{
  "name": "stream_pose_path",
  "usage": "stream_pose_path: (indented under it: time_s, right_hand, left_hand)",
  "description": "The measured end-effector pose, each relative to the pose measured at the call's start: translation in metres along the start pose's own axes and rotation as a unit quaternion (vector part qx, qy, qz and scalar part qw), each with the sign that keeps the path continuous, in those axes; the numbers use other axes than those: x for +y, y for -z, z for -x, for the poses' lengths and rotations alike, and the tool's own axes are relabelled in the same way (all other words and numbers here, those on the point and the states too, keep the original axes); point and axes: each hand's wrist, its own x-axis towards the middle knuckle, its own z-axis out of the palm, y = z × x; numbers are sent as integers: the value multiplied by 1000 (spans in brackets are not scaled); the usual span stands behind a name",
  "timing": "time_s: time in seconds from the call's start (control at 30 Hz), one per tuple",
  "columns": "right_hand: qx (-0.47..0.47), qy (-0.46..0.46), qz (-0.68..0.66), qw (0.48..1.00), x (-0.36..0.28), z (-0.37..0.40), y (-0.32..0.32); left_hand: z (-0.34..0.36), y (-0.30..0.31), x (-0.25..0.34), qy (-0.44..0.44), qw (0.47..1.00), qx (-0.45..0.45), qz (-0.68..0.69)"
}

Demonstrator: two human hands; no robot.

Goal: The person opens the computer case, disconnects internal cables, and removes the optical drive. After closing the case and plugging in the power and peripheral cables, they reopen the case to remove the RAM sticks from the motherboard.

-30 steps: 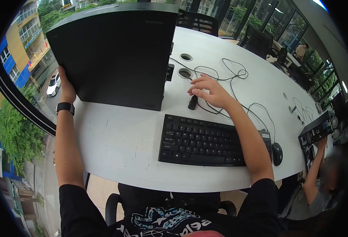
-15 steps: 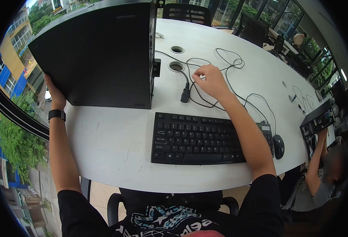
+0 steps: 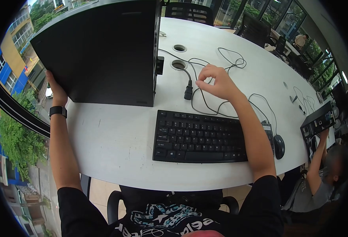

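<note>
Steadying, it seems, the black case (image 3: 99, 55) upright on the bench (image 3: 114, 146), the left hand (image 3: 57, 90) cups its edge, grip mostly hidden; the right hand (image 3: 221, 83) hangs beside the cable connector (image 3: 188, 92), fingers (image 3: 208, 71) curled thumbward, any pinch unclear.

The computer case (image 3: 99, 59) is a large, dull black box, upright, one broad, flat panel facing the near side. The left fingers (image 3: 50, 78) press against its outer edge close to the bottom corner; its opposite edge stands apart from the right fingers (image 3: 210, 71). The black power cable (image 3: 188, 94) lies just beside the right fingers, its thick connector loose and pointing back toward the near side.
</note>
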Motion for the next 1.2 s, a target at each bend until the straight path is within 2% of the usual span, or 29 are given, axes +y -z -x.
stream_pose_path:
  time_s: [0.03,0.07,0.13,0.17,0.3,0.37,0.47,0.57,0.6,0.63,0.67,0.7,0.73,0.77,0.8,0.83,0.87,0.9,0.97,1.0,1.07,1.17,1.2]
  right_hand:
    - [-45,55,-22,997,-2,2,0]
    - [-46,54,-23,997,-5,3,-3]
    - [-81,153,34,984,-13,1,-14]
    - [-91,164,34,982,-15,0,-15]
    - [-61,146,81,984,-8,-1,-9]
    - [11,110,89,990,-4,1,-6]
    - [44,100,105,988,0,0,-7]
    - [77,130,121,981,-3,0,-11]
    - [76,139,114,981,-4,1,-13]
    - [77,147,150,975,-4,1,-12]
    - [80,161,186,966,-4,-3,-10]
    - [94,168,192,962,-5,-4,-10]
    - [108,173,199,959,-5,-3,-9]
    - [108,166,222,955,-6,-3,-4]
    - [107,160,249,949,-7,-5,4]
    - [105,144,261,949,-9,-6,13]
    - [105,126,272,948,-15,-7,19]
    - [105,139,276,945,-28,-4,21]
    - [106,87,217,966,-53,18,25]
    - [103,89,220,966,-63,32,21]
    - [111,66,129,983,-87,58,9]
    - [82,91,107,987,-126,80,-11]
    - [91,121,167,974,-132,78,-13]
  left_hand:
    - [-5,4,-4,7,1000,-8,12]
    - [-7,5,-5,14,999,-17,25]
    - [-8,6,-7,12,1000,-13,24]
    - [-8,6,-8,10,1000,-9,24]
    - [-9,6,-8,0,1000,-17,15]
    - [-3,1,-4,-1,1000,-10,-2]
    - [-2,0,-2,5,1000,-15,11]
    - [1,-4,2,16,999,-23,17]
    - [-4,0,-8,-8,1000,-8,2]
    - [-1,-1,-8,-18,999,-18,-23]
    - [-25,20,-41,-32,997,-76,-12]
    - [-25,20,-42,14,995,-98,10]
    - [-24,16,-43,5,996,-93,16]
    - [-15,11,-31,34,992,-116,26]
    - [24,-12,25,46,995,-93,2]
    - [23,-10,24,51,993,-104,12]
    - [25,-11,26,34,997,-73,-22]
    - [24,-10,27,32,996,-85,-8]
    - [19,-8,25,32,994,-103,7]
    - [15,-6,22,46,989,-135,26]
    - [15,-4,15,59,984,-160,47]
    - [15,-9,13,-17,992,-114,42]
    - [14,-7,13,-23,993,-110,40]
